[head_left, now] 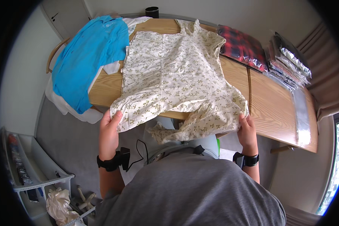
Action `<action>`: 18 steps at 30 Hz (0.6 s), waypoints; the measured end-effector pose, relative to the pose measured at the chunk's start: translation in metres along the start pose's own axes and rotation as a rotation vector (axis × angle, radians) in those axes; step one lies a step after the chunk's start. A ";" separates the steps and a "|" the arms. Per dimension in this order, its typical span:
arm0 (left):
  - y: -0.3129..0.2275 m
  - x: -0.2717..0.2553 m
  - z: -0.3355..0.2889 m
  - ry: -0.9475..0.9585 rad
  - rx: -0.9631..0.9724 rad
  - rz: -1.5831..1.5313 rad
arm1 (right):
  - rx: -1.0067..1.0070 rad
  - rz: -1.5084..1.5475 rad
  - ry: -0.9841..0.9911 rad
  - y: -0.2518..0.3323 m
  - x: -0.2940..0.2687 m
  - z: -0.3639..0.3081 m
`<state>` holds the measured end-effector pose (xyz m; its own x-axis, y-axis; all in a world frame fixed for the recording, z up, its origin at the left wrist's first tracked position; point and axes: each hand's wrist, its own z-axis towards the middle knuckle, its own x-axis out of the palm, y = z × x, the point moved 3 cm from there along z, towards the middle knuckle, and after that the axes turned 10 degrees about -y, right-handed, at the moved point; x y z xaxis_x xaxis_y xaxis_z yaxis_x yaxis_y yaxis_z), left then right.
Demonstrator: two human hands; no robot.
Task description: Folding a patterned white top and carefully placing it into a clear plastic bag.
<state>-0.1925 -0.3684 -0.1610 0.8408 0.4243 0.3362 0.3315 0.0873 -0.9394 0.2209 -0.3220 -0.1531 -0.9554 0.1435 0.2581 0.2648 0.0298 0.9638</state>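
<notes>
A cream shirt with a small green leaf print lies spread over the wooden table, its near part hanging past the front edge. My left hand pinches its near left corner between thumb and fingers. At the near right corner, my right hand grips the same cloth. Between the two hands the fabric sags, and one loose flap droops over my lap. Both hands are off the tabletop, level with its front edge.
Blue and white garments drape over a chair at the left. A bagged red-and-black checked garment and a stack of bagged clothes lie at the right, near clear plastic sleeves. A black cup-shaped container stands behind; white bins sit lower left.
</notes>
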 end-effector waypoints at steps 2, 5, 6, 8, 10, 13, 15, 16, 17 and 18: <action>0.031 -0.007 0.015 0.001 0.027 0.003 | 0.006 -0.194 0.216 -0.028 -0.035 0.023; 0.077 -0.004 0.038 -0.097 -0.127 0.106 | 0.259 -0.435 0.348 -0.042 -0.048 0.057; 0.078 0.001 0.043 -0.125 -0.166 0.219 | 0.263 -0.431 0.334 -0.033 -0.052 0.067; 0.068 0.020 0.048 -0.204 -0.213 0.309 | 0.344 -0.508 0.361 -0.014 -0.054 0.083; 0.053 0.036 0.057 -0.185 -0.239 0.273 | 0.355 -0.628 0.376 0.021 -0.051 0.101; 0.035 0.056 0.067 -0.172 -0.304 0.253 | 0.404 -0.962 0.404 0.064 -0.039 0.125; 0.027 0.061 0.072 -0.156 -0.310 0.253 | 0.285 -1.007 0.328 0.094 -0.035 0.146; 0.026 0.061 0.073 -0.142 -0.321 0.243 | 0.166 -1.059 0.252 0.106 -0.033 0.161; 0.024 0.063 0.077 -0.130 -0.317 0.248 | 0.049 -1.063 0.204 0.120 -0.027 0.180; 0.023 0.064 0.079 -0.135 -0.324 0.246 | -0.069 -1.064 0.157 0.134 -0.019 0.206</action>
<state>-0.1649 -0.2676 -0.1659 0.8553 0.5131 0.0724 0.2632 -0.3100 -0.9136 0.3013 -0.1172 -0.0422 -0.6980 -0.0514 -0.7143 -0.7155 0.0078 0.6986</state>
